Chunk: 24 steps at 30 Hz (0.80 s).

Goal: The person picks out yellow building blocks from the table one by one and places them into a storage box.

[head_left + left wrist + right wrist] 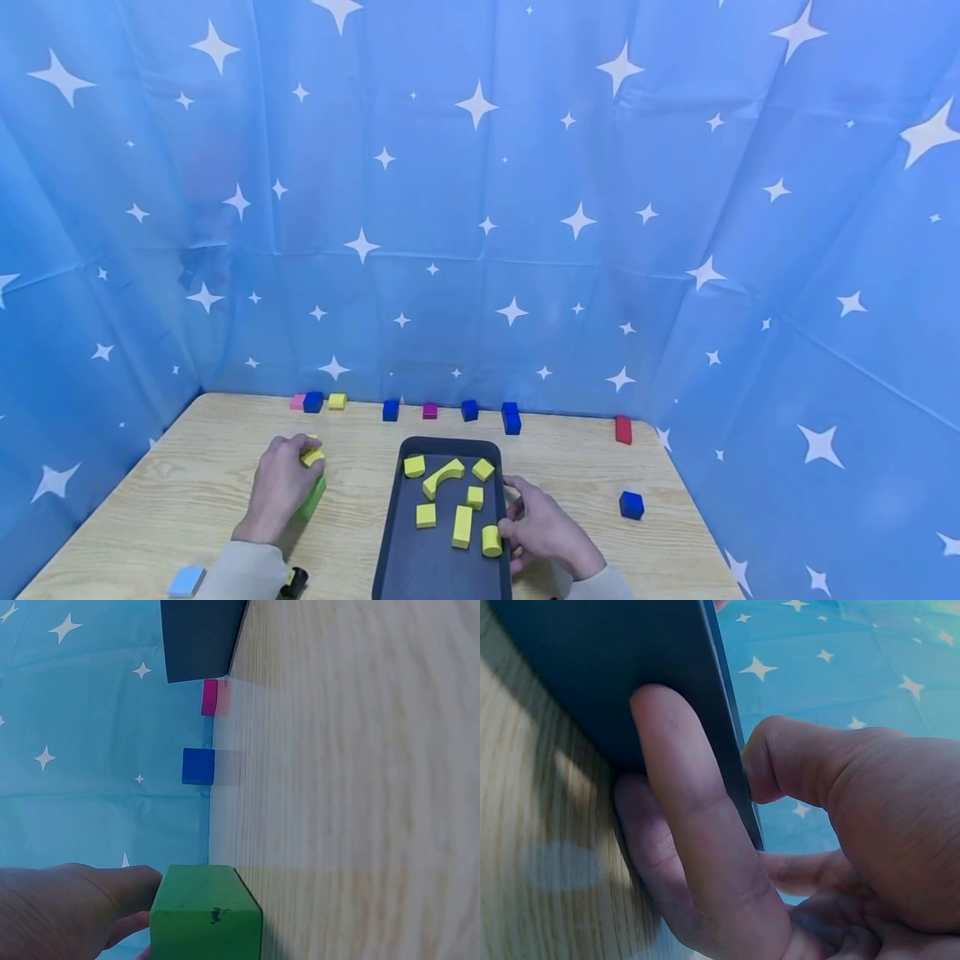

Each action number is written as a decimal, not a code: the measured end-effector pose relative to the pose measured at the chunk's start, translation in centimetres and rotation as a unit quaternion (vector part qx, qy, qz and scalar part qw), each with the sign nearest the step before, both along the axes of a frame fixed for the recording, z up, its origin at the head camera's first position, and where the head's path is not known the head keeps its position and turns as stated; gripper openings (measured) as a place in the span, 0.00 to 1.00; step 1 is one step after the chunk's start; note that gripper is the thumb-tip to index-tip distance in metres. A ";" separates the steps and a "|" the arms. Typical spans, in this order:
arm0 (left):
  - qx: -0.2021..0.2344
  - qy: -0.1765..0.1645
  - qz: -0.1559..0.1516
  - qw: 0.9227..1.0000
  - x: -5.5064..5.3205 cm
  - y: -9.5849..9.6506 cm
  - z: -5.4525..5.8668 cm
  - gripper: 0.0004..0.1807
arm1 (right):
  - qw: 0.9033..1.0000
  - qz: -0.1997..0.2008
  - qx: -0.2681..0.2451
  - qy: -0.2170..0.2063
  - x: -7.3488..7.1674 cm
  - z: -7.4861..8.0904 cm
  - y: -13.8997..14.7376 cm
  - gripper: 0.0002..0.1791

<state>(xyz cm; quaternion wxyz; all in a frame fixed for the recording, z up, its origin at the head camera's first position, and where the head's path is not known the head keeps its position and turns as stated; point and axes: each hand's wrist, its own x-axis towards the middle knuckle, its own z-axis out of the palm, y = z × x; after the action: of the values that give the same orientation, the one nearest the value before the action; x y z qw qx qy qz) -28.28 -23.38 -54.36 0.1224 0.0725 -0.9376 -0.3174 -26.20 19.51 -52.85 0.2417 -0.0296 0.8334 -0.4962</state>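
Note:
My left hand (279,483) pinches a small yellow block (312,457) between thumb and fingers, close by a green block (312,498) on the table. In the left wrist view the green block (206,915) stands right beside the fingers, and the yellow one is hidden. A dark grey tray (450,579) lies at the middle of the table, with several yellow blocks in it, among them an arch (442,477) and a cylinder (491,541). My right hand (546,531) grips the tray's right side, thumb over the rim and fingers along the outer wall (592,667).
Along the table's far edge stand several blue blocks, such as one (391,410), a yellow block (337,401) and a magenta block (430,411). A red block (623,430) and a blue block (632,505) lie at right, a light blue block (187,582) at front left.

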 end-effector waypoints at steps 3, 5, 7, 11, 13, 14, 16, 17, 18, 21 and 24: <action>0.003 -0.003 -0.002 1.000 -0.1 -0.1 0.0 0.17 | 1.000 0.000 -0.002 0.002 0.0 0.0 0.0 0.50; 0.005 -0.004 -0.003 1.000 -0.1 -0.1 0.0 0.17 | 1.000 -0.004 -0.007 0.004 0.0 0.0 0.0 0.49; 0.005 -0.005 -0.005 1.000 -0.2 -0.2 0.0 0.17 | 1.000 -0.006 -0.006 0.005 0.0 0.1 -0.1 0.49; 0.008 -0.005 -0.007 1.000 -0.2 -0.2 -0.1 0.17 | 1.000 -0.007 -0.006 0.006 -0.1 0.1 -0.1 0.48; 0.010 -0.005 -0.006 1.000 -0.2 -0.2 -0.1 0.16 | 1.000 -0.005 -0.007 0.007 -0.1 0.0 0.0 0.48; 0.012 -0.005 -0.006 1.000 -0.2 -0.2 -0.1 0.16 | 1.000 -0.004 -0.007 0.007 0.0 0.0 0.0 0.48; 0.013 -0.006 -0.004 1.000 -0.2 -0.2 -0.1 0.17 | 1.000 -0.003 -0.009 0.008 0.0 0.0 0.0 0.48; 0.014 -0.006 -0.004 1.000 -0.2 -0.2 -0.1 0.17 | 1.000 -0.003 -0.010 0.007 0.0 0.0 0.0 0.48; 0.015 -0.006 -0.003 1.000 -0.2 -0.2 0.0 0.17 | 1.000 -0.004 -0.011 0.007 0.0 0.0 0.0 0.48; 0.014 -0.006 -0.003 1.000 -0.2 -0.2 0.1 0.18 | 1.000 -0.004 -0.011 0.007 0.0 0.0 -0.1 0.48; 0.011 -0.002 -0.004 1.000 -0.2 -0.1 0.1 0.18 | 1.000 -0.004 -0.011 0.008 0.0 -0.1 -0.1 0.48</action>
<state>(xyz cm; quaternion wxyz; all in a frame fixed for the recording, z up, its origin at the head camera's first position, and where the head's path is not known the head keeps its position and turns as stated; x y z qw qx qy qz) -28.45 -23.49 -54.24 0.1186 0.0711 -0.9344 -0.3282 -26.22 19.45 -52.96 0.2325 -0.0328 0.8298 -0.5063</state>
